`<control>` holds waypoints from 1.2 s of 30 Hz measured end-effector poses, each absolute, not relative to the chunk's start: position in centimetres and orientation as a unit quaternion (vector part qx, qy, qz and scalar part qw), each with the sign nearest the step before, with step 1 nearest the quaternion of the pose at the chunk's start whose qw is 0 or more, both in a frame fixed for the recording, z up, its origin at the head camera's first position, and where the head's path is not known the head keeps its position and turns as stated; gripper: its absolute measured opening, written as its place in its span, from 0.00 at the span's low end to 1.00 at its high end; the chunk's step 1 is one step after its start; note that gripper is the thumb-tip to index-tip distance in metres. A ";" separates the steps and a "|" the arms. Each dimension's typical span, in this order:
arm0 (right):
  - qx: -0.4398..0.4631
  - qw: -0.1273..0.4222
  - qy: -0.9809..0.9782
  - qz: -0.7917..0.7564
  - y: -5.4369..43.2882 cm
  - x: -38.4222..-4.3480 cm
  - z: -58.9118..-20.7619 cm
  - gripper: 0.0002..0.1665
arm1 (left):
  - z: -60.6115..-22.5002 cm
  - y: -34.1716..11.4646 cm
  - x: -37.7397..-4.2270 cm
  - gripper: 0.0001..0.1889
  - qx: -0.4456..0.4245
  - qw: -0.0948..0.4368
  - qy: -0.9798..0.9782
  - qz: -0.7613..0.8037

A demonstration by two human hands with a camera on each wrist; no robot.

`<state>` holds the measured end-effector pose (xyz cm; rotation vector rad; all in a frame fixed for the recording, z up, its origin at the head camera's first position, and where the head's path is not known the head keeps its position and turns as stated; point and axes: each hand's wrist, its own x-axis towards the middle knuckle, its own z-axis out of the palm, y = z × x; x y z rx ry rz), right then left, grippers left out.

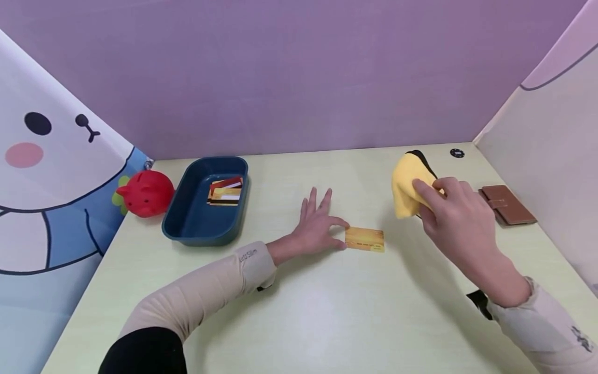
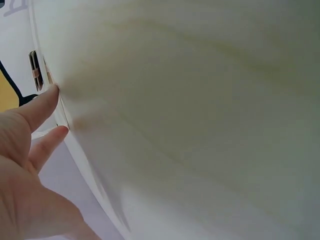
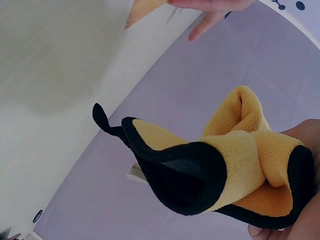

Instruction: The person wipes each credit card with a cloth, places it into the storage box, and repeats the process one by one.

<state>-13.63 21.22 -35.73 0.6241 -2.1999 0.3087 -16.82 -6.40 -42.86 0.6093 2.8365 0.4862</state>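
Note:
A gold bank card (image 1: 364,239) lies flat on the pale table. My left hand (image 1: 317,228) is at the card's left end, index fingertip and thumb tip right at its two left corners, the other fingers spread out. In the left wrist view, the left hand's fingers (image 2: 42,107) come down to the tabletop. My right hand (image 1: 460,223) holds a bunched yellow cloth (image 1: 407,184) above the table, right of the card. In the right wrist view, the cloth (image 3: 240,160) shows folds, black edging and a small black loop.
A dark blue tray (image 1: 187,221) with several cards (image 1: 225,193) stands at the left, beside a red piggy bank (image 1: 148,195). A brown wallet (image 1: 509,205) lies at the right, a black round chip (image 1: 457,153) at the back right. A purple wall (image 1: 299,78) closes the back.

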 end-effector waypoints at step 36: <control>0.228 0.403 -0.879 0.112 22.1 -13.3 -35.8 0.24 | -41.0 -3.8 -18.5 0.27 0.208 0.189 0.950 0.136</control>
